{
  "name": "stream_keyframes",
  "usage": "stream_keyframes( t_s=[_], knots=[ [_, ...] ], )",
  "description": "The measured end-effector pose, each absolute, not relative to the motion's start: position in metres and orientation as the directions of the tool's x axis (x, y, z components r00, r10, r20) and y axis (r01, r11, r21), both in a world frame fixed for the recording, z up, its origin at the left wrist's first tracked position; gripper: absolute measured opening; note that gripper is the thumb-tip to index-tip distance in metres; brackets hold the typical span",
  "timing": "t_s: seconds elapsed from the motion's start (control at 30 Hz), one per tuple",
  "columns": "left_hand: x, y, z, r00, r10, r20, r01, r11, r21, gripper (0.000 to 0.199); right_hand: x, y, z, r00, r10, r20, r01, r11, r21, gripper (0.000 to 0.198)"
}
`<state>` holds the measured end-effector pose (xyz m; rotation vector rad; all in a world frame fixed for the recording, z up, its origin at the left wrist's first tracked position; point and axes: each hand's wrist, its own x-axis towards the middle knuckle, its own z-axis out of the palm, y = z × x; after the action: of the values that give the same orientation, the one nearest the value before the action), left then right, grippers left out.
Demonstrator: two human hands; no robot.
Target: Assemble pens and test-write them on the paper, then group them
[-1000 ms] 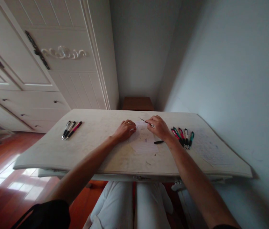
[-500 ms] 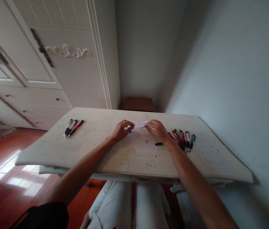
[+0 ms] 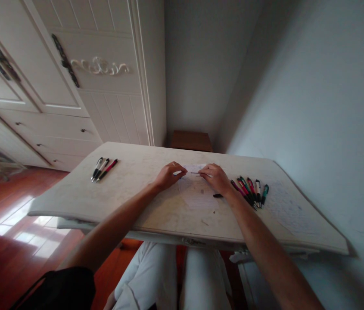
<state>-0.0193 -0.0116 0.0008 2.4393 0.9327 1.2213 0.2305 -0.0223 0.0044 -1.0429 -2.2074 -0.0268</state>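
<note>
My right hand (image 3: 214,176) pinches a thin dark pen refill (image 3: 195,173), whose tip points left towards my other hand. Across a small gap, my left hand (image 3: 170,174) has thumb and forefinger pressed together; whatever lies between them is too small to make out. Both hands are over a sheet of written paper (image 3: 197,198) on the white table. Close to my right wrist lies a short black pen part (image 3: 217,195), partly hidden by the arm.
Several pens (image 3: 249,191) lie fanned out right of my right arm, beside another written sheet (image 3: 288,211). Three pens (image 3: 104,169) rest on the left of the table (image 3: 136,165). A white cabinet (image 3: 110,99) stands behind left; a wall (image 3: 314,107) borders the right.
My hands have come slightly closer together, and the refill now lies more level. The whole view has shifted a little, with the table things appearing further right.
</note>
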Motion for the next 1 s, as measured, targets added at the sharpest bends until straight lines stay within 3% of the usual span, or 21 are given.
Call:
stream_keyframes(
  t_s=[0.3, 0.5, 0.63, 0.8, 1.0],
  knots=[
    [-0.019, -0.009, -0.003, 0.463, 0.618, 0.636, 0.419, -0.784, 0.457, 0.008, 0.228, -0.023, 0.005, -0.456, 0.645, 0.612, 0.664, 0.705, -0.249, 0.014],
    [-0.019, -0.011, -0.001, 0.446, 0.664, 0.599, 0.452, -0.746, 0.489, 0.011, 0.227, -0.026, 0.007, -0.445, 0.635, 0.631, 0.638, 0.720, -0.274, 0.012],
    [-0.021, -0.010, 0.000, 0.460, 0.707, 0.537, 0.482, -0.707, 0.518, 0.029, 0.228, -0.024, 0.006, -0.429, 0.640, 0.637, 0.631, 0.717, -0.296, 0.012],
    [-0.037, -0.003, 0.009, 0.567, 0.695, 0.443, 0.549, -0.719, 0.426, 0.056, 0.232, -0.022, 0.003, -0.404, 0.659, 0.635, 0.641, 0.698, -0.317, 0.011],
    [-0.061, 0.008, 0.015, 0.649, 0.656, 0.386, 0.492, -0.748, 0.444, 0.023, 0.237, -0.020, 0.002, -0.395, 0.695, 0.602, 0.663, 0.668, -0.337, 0.010]
  ],
)
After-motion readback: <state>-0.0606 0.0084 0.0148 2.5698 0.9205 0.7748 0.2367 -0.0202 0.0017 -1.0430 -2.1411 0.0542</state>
